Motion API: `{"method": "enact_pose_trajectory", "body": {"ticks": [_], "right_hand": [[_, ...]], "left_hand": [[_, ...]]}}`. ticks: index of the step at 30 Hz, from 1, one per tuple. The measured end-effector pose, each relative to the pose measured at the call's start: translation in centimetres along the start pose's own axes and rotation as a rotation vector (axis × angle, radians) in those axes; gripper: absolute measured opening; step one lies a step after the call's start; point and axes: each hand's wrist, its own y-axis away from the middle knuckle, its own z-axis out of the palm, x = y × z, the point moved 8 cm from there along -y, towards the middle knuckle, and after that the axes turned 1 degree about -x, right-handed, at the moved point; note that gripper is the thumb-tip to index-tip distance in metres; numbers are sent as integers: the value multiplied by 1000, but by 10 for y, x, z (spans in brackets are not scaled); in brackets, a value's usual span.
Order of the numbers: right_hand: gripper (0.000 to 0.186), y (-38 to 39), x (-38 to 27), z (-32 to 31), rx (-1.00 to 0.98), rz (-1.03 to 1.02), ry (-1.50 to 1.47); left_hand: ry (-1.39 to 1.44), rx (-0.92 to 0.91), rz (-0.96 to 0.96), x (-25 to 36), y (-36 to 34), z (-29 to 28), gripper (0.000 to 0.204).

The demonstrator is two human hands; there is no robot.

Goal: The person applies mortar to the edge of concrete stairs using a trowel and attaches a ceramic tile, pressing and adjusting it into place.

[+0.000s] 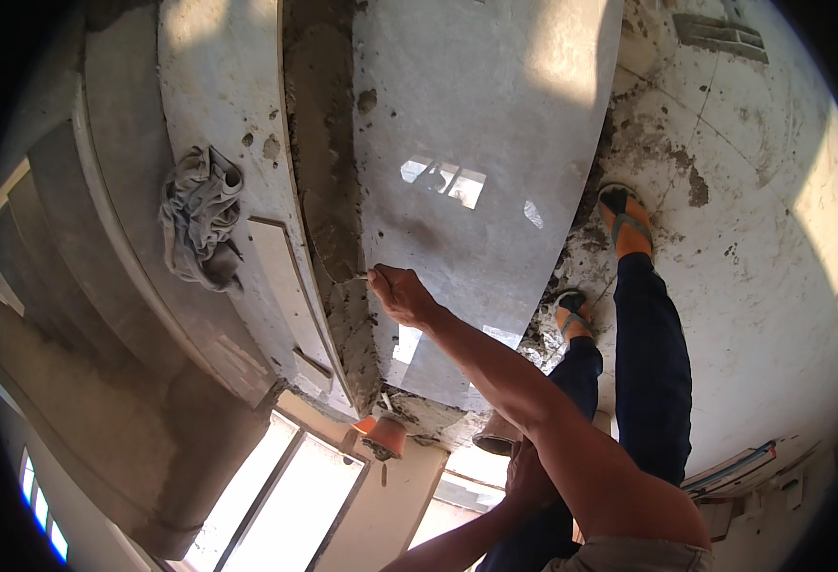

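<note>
My right hand (400, 294) reaches across from the lower right, its fingers closed round the thin handle of what looks like a trowel (335, 246). The blade is hard to make out against the grey wet mortar (319, 124) filling a long channel. Beside that channel lies a smooth grey slab (457, 105), right under my right forearm. My left hand (530, 474) is by my leg, partly covered by my right arm; its fingers are not clear.
A crumpled grey cloth (201, 217) lies on the pale step at left, near a flat board strip (288, 286). An orange container (385, 437) and a dark bucket (497, 434) stand below the slab. Mortar-spattered floor (743, 210) surrounds my sandalled feet.
</note>
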Motion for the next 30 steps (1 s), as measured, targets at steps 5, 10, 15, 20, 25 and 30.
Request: {"method": "enact_pose_trajectory", "body": {"ticks": [5, 10, 15, 20, 25, 30], "right_hand": [[49, -2, -6, -42, -36, 134, -66], [68, -102, -97, -121, 9, 51, -219], [54, -125, -141, -150, -176, 49, 128], [55, -116, -131, -160, -181, 96, 219], [54, -94, -101, -136, -228, 94, 319], [52, -74, -65, -111, -184, 32, 280]], "left_hand": [[-172, 50, 136, -7, -11, 11, 72], [-98, -1, -74, -9, -11, 7, 66], [-59, 125, -56, -17, -7, 9, 64], [-64, 141, -19, -19, -5, 12, 64], [-51, 139, -37, -18, -3, 11, 63], [-45, 133, -38, -19, -2, 12, 63]]}}
